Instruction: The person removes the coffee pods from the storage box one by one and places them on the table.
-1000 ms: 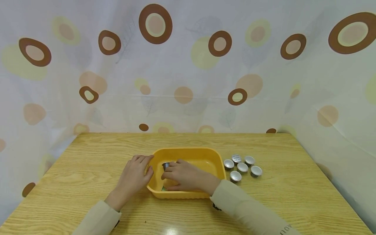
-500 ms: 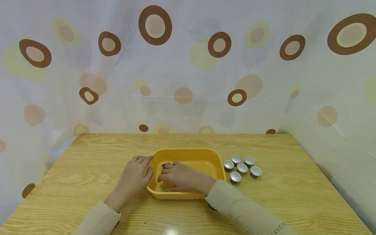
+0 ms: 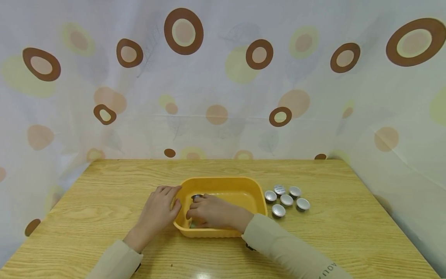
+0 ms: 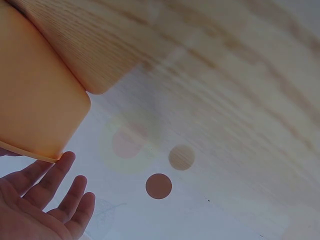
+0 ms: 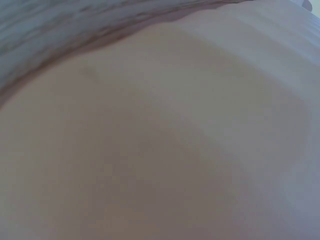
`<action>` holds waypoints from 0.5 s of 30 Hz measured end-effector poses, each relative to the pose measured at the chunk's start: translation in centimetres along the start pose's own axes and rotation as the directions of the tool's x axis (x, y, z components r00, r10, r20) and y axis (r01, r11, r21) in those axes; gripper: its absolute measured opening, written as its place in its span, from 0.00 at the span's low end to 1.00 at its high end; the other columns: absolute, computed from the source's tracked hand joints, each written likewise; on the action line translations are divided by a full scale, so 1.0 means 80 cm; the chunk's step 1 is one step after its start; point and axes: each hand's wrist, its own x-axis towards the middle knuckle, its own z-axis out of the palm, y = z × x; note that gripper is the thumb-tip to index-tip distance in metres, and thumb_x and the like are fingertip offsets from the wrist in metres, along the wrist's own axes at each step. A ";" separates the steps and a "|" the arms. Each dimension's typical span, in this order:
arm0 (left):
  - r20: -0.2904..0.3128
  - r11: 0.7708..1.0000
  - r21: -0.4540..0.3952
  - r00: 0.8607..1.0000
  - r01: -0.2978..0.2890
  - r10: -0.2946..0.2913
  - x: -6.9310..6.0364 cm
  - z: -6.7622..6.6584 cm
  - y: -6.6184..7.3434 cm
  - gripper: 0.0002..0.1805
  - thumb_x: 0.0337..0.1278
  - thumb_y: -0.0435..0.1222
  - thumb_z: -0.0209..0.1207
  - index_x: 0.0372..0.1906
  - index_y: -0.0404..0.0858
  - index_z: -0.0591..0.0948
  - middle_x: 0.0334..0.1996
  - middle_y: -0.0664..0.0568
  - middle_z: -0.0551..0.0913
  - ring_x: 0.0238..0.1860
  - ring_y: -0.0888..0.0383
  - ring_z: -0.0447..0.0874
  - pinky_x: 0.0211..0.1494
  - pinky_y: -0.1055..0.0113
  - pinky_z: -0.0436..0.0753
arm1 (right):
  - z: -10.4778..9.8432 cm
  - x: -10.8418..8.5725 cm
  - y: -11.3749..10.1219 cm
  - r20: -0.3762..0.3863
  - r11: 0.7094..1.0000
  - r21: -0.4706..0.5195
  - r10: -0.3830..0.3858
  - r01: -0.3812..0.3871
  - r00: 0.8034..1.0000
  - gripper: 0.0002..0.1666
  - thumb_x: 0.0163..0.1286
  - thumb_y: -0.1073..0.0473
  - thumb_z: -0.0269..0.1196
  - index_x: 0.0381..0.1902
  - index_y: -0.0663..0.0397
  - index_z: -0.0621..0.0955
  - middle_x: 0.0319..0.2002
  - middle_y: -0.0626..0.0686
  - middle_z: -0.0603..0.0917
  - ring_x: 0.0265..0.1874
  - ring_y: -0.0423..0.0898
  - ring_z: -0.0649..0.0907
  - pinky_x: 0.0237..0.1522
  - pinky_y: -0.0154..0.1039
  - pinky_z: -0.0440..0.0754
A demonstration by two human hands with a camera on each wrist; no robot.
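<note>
My left hand (image 3: 161, 205) rests its fingertips on the left rim of the yellow plastic tray (image 3: 258, 193). In the left wrist view the fingers (image 4: 52, 180) are fairly straight and touch the tray's edge (image 4: 35, 156). My right hand (image 3: 214, 211) reaches down into the left part of the tray, fingers bent. Between its fingers and thumb shows a small green coffee capsule (image 3: 194, 224), mostly covered by the hand. A dark coffee capsule with a metallic rim (image 3: 196, 197) stands in the tray just beyond the knuckles. The right wrist view shows only a blurred pale surface.
Several silver-lidded coffee capsules (image 3: 286, 200) stand in a loose group on the wooden table (image 3: 331, 217), just right of the tray. A white patterned sheet (image 3: 223, 89) hangs behind the table and at its sides.
My right hand has shifted slightly left and lower inside the tray, covering more of the green capsule. The left hand keeps its place on the rim.
</note>
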 end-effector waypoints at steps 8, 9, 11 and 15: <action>0.000 1.000 0.003 1.000 0.001 -0.001 0.000 0.001 0.000 0.20 0.53 0.38 0.57 0.53 0.38 0.77 0.46 0.49 0.82 0.49 0.49 0.76 0.51 0.53 0.76 | 0.002 0.001 -0.001 0.001 1.000 0.008 -0.005 0.005 1.000 0.16 0.60 0.48 0.61 0.47 0.37 0.78 0.45 0.36 0.80 0.49 0.36 0.74 0.56 0.35 0.73; -0.001 1.000 0.005 1.000 -0.001 0.001 0.000 0.001 0.000 0.20 0.53 0.38 0.57 0.53 0.38 0.77 0.45 0.49 0.82 0.49 0.49 0.76 0.51 0.53 0.76 | 0.002 0.001 0.000 0.001 1.000 0.010 -0.004 0.004 1.000 0.16 0.59 0.48 0.61 0.47 0.37 0.78 0.46 0.36 0.80 0.49 0.36 0.74 0.57 0.35 0.73; -0.004 1.000 0.007 1.000 -0.004 0.005 0.000 0.001 0.000 0.20 0.53 0.37 0.57 0.53 0.38 0.77 0.45 0.49 0.82 0.49 0.49 0.76 0.51 0.53 0.76 | 0.003 0.001 0.000 0.001 1.000 0.009 -0.005 0.005 1.000 0.16 0.59 0.47 0.61 0.47 0.37 0.78 0.46 0.36 0.80 0.50 0.37 0.74 0.57 0.36 0.73; -0.002 1.000 0.007 1.000 -0.005 0.005 0.000 0.000 0.000 0.20 0.53 0.37 0.57 0.53 0.38 0.77 0.45 0.49 0.82 0.49 0.49 0.76 0.52 0.53 0.77 | 0.004 0.003 0.000 -0.008 1.000 0.003 -0.009 0.009 1.000 0.15 0.60 0.47 0.61 0.46 0.37 0.79 0.45 0.36 0.81 0.51 0.37 0.75 0.58 0.38 0.73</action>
